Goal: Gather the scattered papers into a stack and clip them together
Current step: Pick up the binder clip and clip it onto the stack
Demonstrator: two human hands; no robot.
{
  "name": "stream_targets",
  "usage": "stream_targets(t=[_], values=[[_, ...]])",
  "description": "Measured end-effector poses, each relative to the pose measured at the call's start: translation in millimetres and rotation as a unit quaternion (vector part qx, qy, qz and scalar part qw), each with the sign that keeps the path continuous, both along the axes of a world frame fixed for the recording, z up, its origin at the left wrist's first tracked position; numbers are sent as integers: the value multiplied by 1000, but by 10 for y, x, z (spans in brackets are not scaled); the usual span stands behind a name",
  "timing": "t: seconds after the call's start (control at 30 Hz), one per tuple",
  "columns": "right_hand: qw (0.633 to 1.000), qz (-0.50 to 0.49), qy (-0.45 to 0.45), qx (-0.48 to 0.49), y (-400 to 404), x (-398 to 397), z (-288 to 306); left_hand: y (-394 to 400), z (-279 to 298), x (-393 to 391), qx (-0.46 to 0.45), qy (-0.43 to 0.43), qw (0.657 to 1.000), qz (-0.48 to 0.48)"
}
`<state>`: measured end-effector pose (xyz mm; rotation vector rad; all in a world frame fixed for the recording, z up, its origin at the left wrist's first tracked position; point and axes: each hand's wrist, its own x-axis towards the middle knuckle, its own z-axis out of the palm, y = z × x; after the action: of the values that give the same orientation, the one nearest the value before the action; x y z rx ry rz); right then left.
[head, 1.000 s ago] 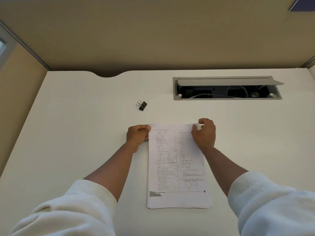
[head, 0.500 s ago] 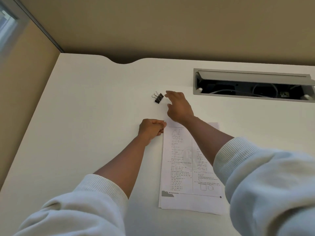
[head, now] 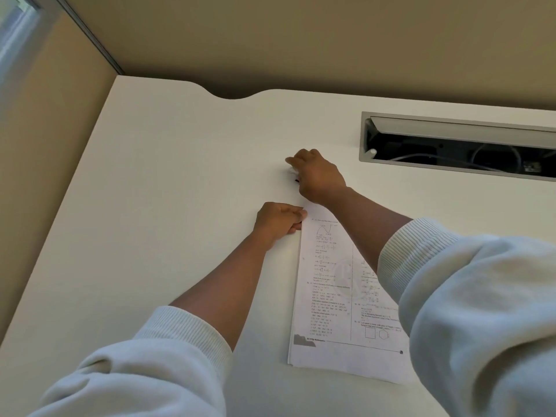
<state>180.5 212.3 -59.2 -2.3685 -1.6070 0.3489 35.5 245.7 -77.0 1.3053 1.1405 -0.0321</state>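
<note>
The right hand (head: 319,176) reaches forward across the desk, knuckles up and fingers curled down onto the surface. A small dark sliver shows just under its fingers at about 8 o'clock of the hand, most likely part of the small black metal binder clip (head: 296,180); the rest is hidden beneath the palm, and whether the fingers have actually closed on it cannot be told.

At 7 o'clock from that hand, close by but apart from it, the left hand (head: 278,221) rests on the desk with its fingers folded in. Its fingertips (head: 301,212) press against the far left corner of the stack of white printed paper sheets (head: 328,296), pinning that corner down.

The stack lies flat, running from the left hand toward 5 o'clock, its sheets nearly square with one another and only thin edges peeking out at the near end. The top sheet carries two columns of maths text and small diagrams. The right forearm in a pale ribbed sweater sleeve (head: 469,296) crosses over the stack's right side and hides that edge.

All of this sits on a white desk top (head: 156,206). At 2 o'clock from the right hand, a grey rectangular cable tray (head: 365,136) is recessed in the desk, lid raised, cables inside.
</note>
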Motion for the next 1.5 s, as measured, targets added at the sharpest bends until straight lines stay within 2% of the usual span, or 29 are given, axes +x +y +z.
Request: stream_targets(t=[0.13, 0.23, 0.37, 0.6, 0.9, 1.2, 1.5], values=[[999, -22, 20, -18, -124, 81, -55, 4, 3, -7, -7, -2, 1000, 4], [993, -85, 71, -39, -227, 160, -34, -3, -2, -14, -8, -2, 1000, 5], [956, -212, 202, -20, -378, 254, 57, -25, -1, -11, -9, -2, 1000, 10], [893, -261, 365, -25, -641, 360, 220, -51, 11, -12, -1, 3, 1000, 19], [899, -195, 391, -42, -813, 443, 259, -63, 20, -1, 3, 7, 1000, 18], [906, -187, 378, -31, -801, 410, 271, -63, 17, 2, 8, 4, 1000, 13], [928, -109, 354, -49, -691, 369, 433, -83, 10, 10, 29, 8, 999, 14]])
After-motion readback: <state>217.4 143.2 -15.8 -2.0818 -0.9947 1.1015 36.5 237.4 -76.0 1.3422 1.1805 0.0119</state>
